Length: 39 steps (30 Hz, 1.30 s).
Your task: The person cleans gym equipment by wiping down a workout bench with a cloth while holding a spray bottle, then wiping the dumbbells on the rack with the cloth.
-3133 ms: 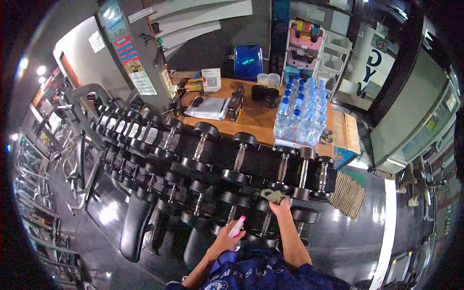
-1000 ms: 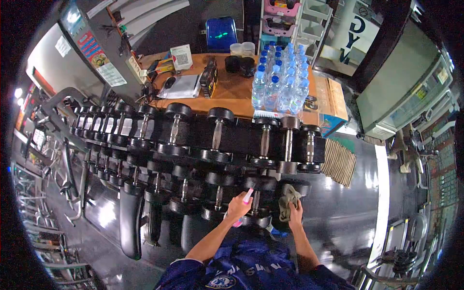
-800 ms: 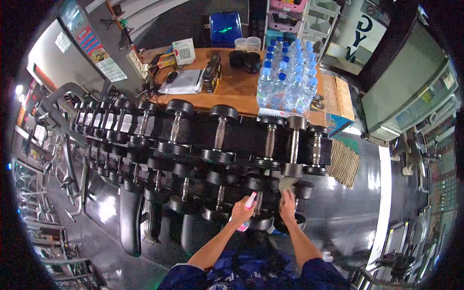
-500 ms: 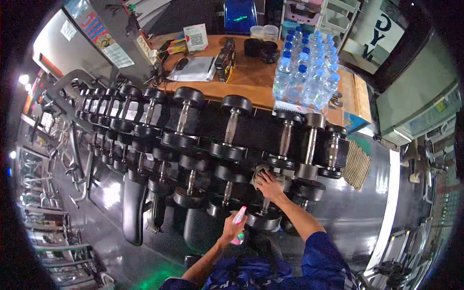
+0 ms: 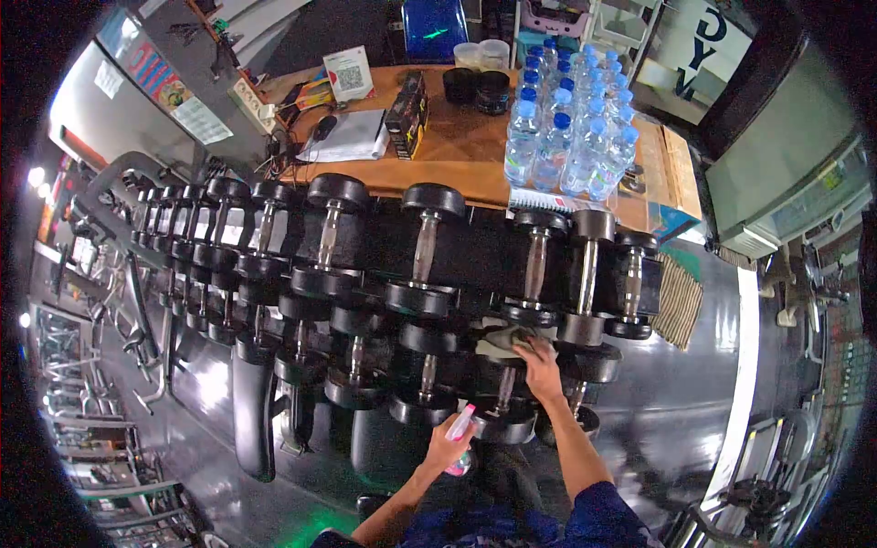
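Observation:
My left hand (image 5: 448,445) is closed around a pink-topped spray bottle (image 5: 464,422), low in front of the rack. Further up, my right hand (image 5: 539,361) grips a greyish cloth (image 5: 501,340). The cloth rests against the upper head of a lower-row dumbbell (image 5: 504,393), which has black ends and a metal handle. Right above the cloth sits an upper-row dumbbell (image 5: 537,265). Another lower-row dumbbell (image 5: 589,365) lies just right of my right hand.
Two rows of dumbbells fill the rack (image 5: 475,247). Behind it, a wooden desk (image 5: 457,173) bears many water bottles (image 5: 571,128), a black box (image 5: 406,114) and papers (image 5: 345,137). Padded benches (image 5: 254,411) stand at the lower left. A striped mat (image 5: 678,301) lies at right.
My right hand has shifted right and slightly down at the dumbbell's upper head, with more of the cloth showing. My left hand and the spray bottle sit slightly further right and lower in view.

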Tool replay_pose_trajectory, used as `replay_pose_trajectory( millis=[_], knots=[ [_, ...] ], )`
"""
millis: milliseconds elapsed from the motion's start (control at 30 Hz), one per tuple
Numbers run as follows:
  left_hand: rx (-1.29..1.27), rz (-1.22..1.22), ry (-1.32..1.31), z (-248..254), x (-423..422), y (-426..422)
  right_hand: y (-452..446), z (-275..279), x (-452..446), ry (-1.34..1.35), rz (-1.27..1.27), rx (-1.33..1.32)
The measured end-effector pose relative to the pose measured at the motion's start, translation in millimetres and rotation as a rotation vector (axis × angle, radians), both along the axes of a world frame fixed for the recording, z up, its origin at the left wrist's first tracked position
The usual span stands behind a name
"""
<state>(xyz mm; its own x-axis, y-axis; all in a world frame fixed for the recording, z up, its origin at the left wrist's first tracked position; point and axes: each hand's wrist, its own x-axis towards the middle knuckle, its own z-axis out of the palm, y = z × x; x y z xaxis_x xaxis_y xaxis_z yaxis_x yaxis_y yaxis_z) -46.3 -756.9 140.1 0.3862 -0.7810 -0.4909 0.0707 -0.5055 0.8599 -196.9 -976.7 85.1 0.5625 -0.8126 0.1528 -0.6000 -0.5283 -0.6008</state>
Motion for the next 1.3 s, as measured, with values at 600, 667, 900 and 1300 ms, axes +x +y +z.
replay_pose_trajectory(
  millis=[600,667,900,1300],
  knots=[
    [0.09,0.038,0.036,-10,12,28,5,-35,106,0.606,0.379,-0.31],
    [0.123,0.029,0.031,-5,12,27,6,-50,121,0.619,0.319,-0.302],
    [0.045,0.046,0.054,-3,14,26,3,-4,54,0.314,0.36,-0.211],
    [0.015,0.068,0.093,-12,3,33,-6,-37,-58,-0.061,-0.48,0.536]
  ],
)
